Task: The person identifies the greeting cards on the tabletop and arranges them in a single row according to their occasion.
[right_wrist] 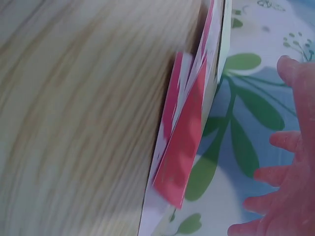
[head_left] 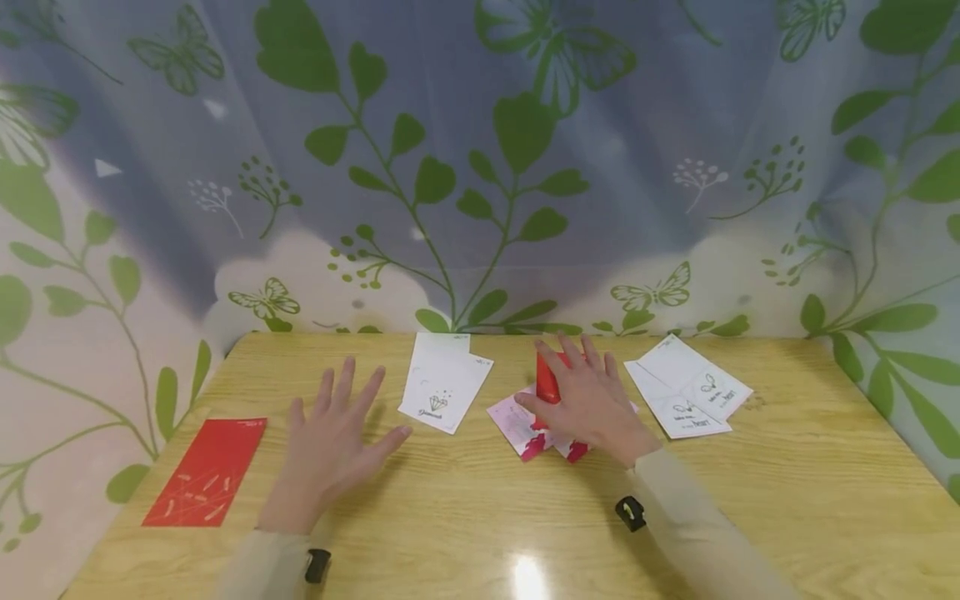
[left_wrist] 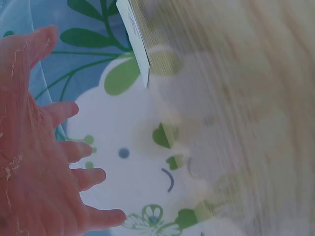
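My left hand is held over the table with its fingers spread, between a red card and two overlapping white cards printed with a diamond. In the left wrist view the same hand holds nothing. My right hand, fingers straight and spread, overlaps another red card in the head view. That red card lies on two pink-and-white cards, partly hidden by the hand. In the right wrist view, a gap shows between the right hand and the red card.
Two more white cards with "heart" lettering overlap right of my right hand. The wooden table ends at a curtain with green leaves and butterflies. Dark bands sit at both wrists.
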### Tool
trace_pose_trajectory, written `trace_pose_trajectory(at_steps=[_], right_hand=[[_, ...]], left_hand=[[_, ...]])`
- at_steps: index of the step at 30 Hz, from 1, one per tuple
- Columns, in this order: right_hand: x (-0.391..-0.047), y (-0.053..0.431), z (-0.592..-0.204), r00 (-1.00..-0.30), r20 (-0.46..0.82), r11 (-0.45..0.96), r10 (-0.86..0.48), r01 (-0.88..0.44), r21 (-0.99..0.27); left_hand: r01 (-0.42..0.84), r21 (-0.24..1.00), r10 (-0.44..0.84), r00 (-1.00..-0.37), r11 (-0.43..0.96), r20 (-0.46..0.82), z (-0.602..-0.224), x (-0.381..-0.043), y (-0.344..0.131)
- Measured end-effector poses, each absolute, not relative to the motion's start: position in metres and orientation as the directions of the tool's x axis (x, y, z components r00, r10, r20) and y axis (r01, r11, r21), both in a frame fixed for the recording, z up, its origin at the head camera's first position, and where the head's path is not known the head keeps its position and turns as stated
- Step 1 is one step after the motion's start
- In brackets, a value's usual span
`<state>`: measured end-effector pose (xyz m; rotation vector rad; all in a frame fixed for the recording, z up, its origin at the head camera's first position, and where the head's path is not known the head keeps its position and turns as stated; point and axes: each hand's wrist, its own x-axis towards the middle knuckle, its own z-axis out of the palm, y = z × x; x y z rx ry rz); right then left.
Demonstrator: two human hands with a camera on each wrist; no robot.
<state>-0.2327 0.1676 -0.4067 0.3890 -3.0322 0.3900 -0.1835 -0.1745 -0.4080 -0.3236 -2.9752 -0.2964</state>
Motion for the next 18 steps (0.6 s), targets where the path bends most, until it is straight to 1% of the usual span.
trace_pose_trajectory(at_steps=[4,10,18], right_hand=[[-0.232,0.180,-0.407,-0.969,0.102,0.941,-0.224,-0.242,-0.237],[-0.230,0.197,-0.406,-0.971,0.128,0.936,-0.202,-0.230,-0.267],[-0.231,0.220,-0.402,-0.989,0.111,0.932,-0.095,-0.127,-0.339]], left_hand=[[0.241,0.176,0.216,-0.965,0.954,0.151,-0.408,-0.188,-0.164],[0.266,0.205,0.242,-0.961,0.942,0.133,-0.413,-0.196,-0.145],[0.332,0.259,0.297,-0.941,0.907,0.164,-0.410,-0.204,-0.113]])
